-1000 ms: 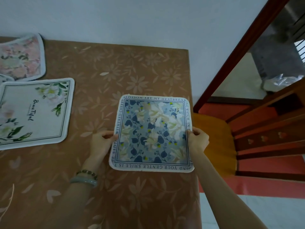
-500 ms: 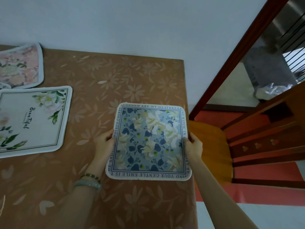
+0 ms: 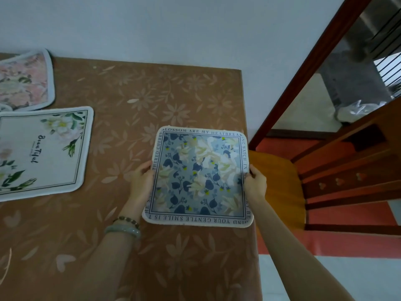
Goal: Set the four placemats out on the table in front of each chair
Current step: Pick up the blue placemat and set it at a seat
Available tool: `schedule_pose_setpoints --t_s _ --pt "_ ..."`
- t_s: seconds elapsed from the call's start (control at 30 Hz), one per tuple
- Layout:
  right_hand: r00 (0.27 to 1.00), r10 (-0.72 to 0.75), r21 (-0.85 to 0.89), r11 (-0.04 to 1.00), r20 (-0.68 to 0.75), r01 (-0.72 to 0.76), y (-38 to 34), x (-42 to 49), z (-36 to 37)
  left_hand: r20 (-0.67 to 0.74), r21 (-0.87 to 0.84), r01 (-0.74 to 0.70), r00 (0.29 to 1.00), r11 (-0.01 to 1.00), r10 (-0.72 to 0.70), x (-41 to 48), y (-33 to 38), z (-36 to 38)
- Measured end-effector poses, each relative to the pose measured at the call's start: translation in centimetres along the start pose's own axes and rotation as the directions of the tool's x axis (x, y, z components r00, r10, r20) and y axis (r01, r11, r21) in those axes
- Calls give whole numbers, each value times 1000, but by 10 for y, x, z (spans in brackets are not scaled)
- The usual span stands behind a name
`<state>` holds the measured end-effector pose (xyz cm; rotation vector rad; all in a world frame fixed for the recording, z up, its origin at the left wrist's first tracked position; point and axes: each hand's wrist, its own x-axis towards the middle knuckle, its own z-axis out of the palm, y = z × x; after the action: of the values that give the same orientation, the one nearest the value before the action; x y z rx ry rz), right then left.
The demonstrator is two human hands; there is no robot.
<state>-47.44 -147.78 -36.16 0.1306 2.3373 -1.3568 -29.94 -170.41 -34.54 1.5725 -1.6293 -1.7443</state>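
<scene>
A blue floral placemat (image 3: 200, 177) with a lettered border lies at the right edge of the brown table (image 3: 134, 109), beside a wooden chair (image 3: 338, 179). My left hand (image 3: 142, 181) grips its left edge and my right hand (image 3: 256, 183) grips its right edge. A white placemat (image 3: 41, 151) with green leaves and script lies flat to the left. A pink floral placemat (image 3: 26, 79) lies at the far left corner, cut off by the frame. A sliver of another mat's edge (image 3: 4, 107) shows between them.
The chair has an orange seat cushion (image 3: 275, 185) tucked against the table's right side. A pale wall runs behind the table. A dark red door frame (image 3: 303, 74) stands at the right, with red floor below the chair.
The blue placemat and both hands have shifted slightly right toward the table edge and chair; my view has tilted a little. The other mats have not moved.
</scene>
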Motion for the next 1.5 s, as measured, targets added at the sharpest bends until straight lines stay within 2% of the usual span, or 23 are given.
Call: schedule_pose_setpoints --t_s 0.17,0.37,0.77,0.87,0.93,1.0,1.07,1.13,1.17,1.23,1.27,1.33,1.43,1.5 --pt "999 -15 53 998 -44 18 -5 -7 -3 -70 15 -7 998 1000 8 -4 1 -2" --pt "1000 3 55 999 -20 -1 2 -15 -7 -41 50 -53 998 997 56 -13 -12 -2" --pt "998 -45 50 998 -51 47 2 -7 -3 -101 -72 -70 993 995 63 -23 -12 13" --pt "998 -52 43 998 -43 54 2 -5 -3 -131 -27 -96 987 995 91 -21 -15 16" --pt "998 -55 23 998 -29 55 4 -5 -2 -155 63 -136 977 989 145 -21 -17 17" --pt "995 -97 -75 993 -25 95 2 -4 2 -118 243 -235 956 941 269 -19 -16 18" --pt "962 -272 -226 937 11 267 -8 -4 10 10 452 -350 922 821 388 -10 -13 19" --pt "881 -456 -415 782 127 465 -21 2 22 155 619 -442 879 649 450 0 -5 22" --pt "844 -497 -481 700 201 528 -28 6 30 224 675 -489 849 552 478 6 0 26" --pt "798 -518 -542 593 309 595 -41 17 47 341 731 -567 786 380 516 21 12 36" --pt "784 -514 -559 558 347 613 -47 23 56 384 738 -591 764 325 519 29 17 41" --pt "777 -485 -616 486 400 620 -51 36 70 418 729 -606 763 319 492 45 24 49" --pt "818 -394 -693 443 419 569 -43 50 75 396 737 -544 828 401 396 61 19 54" --pt "817 -377 -707 418 436 571 -37 56 74 394 770 -525 838 362 378 66 12 55"
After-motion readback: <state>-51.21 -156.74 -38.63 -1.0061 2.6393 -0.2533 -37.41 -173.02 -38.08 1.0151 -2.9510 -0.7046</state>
